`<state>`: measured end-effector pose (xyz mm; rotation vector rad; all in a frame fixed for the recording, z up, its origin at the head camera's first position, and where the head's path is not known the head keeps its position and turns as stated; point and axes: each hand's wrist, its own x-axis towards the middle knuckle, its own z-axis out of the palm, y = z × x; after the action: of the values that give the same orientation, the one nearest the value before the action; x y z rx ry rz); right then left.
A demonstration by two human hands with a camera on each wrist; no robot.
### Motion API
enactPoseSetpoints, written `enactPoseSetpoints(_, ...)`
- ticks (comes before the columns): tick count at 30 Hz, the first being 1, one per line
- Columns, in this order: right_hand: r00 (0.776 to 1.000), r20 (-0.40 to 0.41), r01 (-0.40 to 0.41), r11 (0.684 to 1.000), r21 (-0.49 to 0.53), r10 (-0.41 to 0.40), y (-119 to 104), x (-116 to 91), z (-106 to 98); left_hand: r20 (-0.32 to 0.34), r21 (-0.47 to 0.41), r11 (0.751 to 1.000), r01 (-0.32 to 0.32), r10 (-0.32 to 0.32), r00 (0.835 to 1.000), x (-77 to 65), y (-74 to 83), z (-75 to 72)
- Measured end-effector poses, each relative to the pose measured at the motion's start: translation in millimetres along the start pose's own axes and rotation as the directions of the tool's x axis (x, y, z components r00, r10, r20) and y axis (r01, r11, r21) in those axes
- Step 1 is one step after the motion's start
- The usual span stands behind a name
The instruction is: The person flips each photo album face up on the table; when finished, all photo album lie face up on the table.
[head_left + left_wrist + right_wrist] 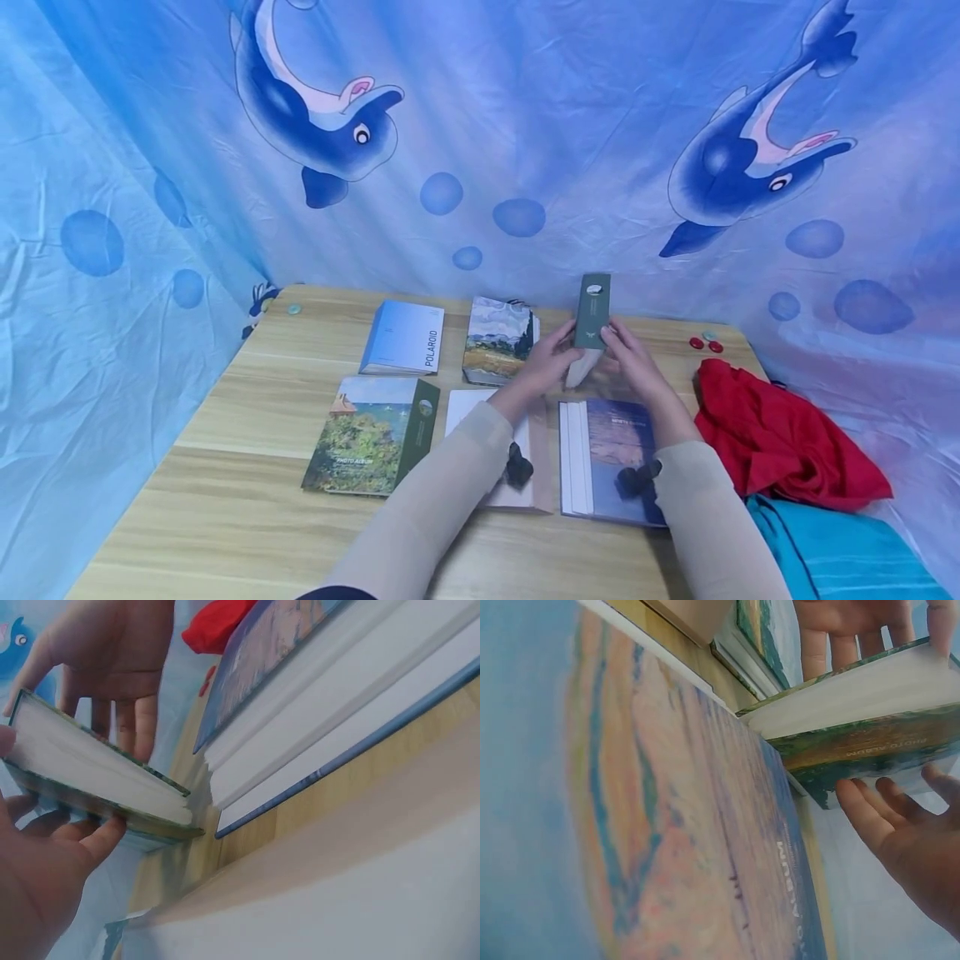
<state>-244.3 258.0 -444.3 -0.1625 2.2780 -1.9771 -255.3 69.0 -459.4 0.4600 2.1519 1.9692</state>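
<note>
Between my two hands a photo album (592, 310) with a dark green spine stands on edge near the back of the table, its spine facing up toward me. My left hand (542, 367) holds it from the left, thumb at the near end and fingers along one cover. From the other side my right hand (633, 357) grips it, fingers spread on the painted cover (885, 746). White page edges (90, 754) show between the covers in the left wrist view. Just left of the held album lies another album (498, 337) with a wheat-field painting.
Nearer me lie a seaside-painted photo album (367, 442), a white, beige-edged flat piece (462, 407) partly under my left forearm, and a blue-and-pink photo album (611, 433). A blue Polaroid album (401, 333) is behind. Red cloth (787, 442) and teal cloth (840, 550) lie right, near red discs (716, 347).
</note>
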Motion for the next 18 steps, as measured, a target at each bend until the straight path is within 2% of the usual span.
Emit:
enactPoseSetpoints(5,0.999,0.041,-0.021,0.999,0.035,0.02,1.7,-2.6,-1.9,0.023,-0.057,0.997,0.047,-0.046,0.999,-0.4,-1.1,2.4)
enactPoseSetpoints(10,0.999,0.033,-0.032,0.999,0.0,0.032,0.8,-7.1,-10.7,0.025,-0.065,0.997,0.031,-0.03,0.999,3.0,-3.0,9.8)
enactPoseSetpoints(13,0.999,0.024,-0.038,0.999,-0.04,0.038,-1.3,-10.4,-16.1,0.052,-0.083,0.997,0.007,-0.002,0.999,4.2,-2.6,14.6)
enactPoseSetpoints(16,0.999,0.021,-0.024,0.997,-0.071,0.025,-2.7,-13.5,-20.1,0.086,-0.053,0.999,-0.008,0.013,0.996,5.1,-4.0,18.0)
enactPoseSetpoints(18,0.999,0.033,0.006,0.995,-0.098,-0.003,-2.0,-15.0,-21.5,0.101,0.001,1.0,-0.03,0.03,0.994,5.4,-4.5,18.4)
